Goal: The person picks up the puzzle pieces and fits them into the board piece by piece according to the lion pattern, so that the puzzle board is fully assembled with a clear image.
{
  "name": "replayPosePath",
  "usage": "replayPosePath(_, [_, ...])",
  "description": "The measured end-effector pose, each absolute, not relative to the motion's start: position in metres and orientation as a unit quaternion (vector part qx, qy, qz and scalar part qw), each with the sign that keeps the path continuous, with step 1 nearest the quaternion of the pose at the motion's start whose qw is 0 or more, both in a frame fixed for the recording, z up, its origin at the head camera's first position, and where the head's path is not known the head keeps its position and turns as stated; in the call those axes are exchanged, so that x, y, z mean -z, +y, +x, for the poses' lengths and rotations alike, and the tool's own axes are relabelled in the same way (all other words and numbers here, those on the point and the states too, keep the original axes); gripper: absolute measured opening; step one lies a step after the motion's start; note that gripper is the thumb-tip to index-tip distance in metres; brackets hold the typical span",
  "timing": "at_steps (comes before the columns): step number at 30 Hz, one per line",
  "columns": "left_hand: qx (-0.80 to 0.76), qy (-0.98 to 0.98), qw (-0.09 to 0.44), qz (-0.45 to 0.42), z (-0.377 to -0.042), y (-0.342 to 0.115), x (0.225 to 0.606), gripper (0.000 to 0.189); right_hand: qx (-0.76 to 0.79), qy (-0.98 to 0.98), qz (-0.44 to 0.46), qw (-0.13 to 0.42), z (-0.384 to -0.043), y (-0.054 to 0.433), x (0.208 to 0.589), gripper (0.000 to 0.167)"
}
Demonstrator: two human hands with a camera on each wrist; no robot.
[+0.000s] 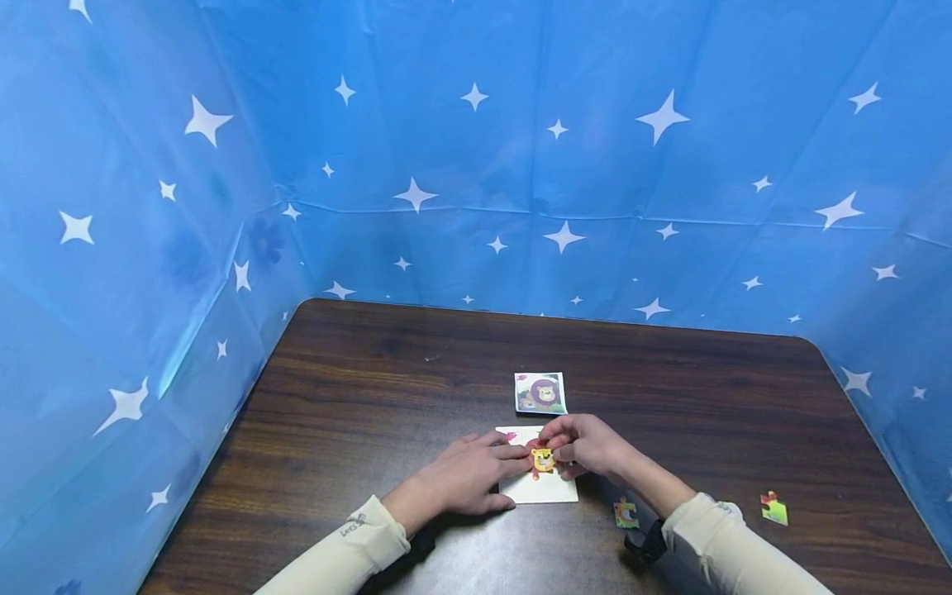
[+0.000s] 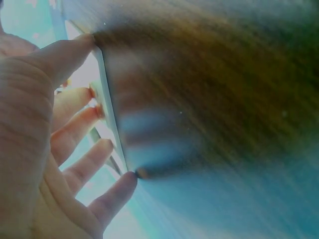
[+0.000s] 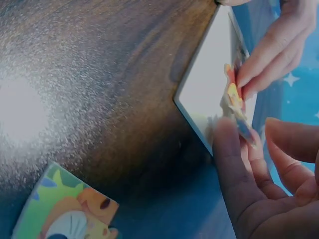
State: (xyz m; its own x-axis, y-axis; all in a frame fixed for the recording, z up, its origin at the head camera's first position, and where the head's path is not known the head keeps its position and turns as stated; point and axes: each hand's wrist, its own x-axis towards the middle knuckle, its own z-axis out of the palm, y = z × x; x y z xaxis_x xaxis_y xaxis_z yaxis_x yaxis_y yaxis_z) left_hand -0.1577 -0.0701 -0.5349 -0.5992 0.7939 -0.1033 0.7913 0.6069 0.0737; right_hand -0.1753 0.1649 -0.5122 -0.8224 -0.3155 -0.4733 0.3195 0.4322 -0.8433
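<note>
A white puzzle board lies on the table between the hands, with a pink patch at its upper left corner. On it, a lion-face puzzle piece in yellow and orange sits tilted up from the board. My right hand pinches that piece at its right edge between thumb and fingers. My left hand reaches in from the left with straight, spread fingers; its fingertips touch the reddish part beside the lion face. In the left wrist view, the left thumb and little finger rest at the edge of the board.
Behind the board lies a square picture card of a lion. One loose puzzle piece lies by the right wrist, another green-yellow piece farther right. A blue star-patterned curtain surrounds the dark wooden table.
</note>
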Motion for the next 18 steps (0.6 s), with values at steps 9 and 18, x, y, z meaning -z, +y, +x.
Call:
replayPosePath(9, [0.001,0.893,0.055,0.446,-0.1573,-0.0696,0.5343,0.066,0.503,0.822,0.021,0.265,-0.1731,0.1707,0.5041,0.023])
replayPosePath(18, [0.002,0.894,0.052,0.445,-0.1579,-0.0676,0.5339,0.064,0.503,0.820,0.029,0.270,-0.1704,0.1729,0.5052,0.025])
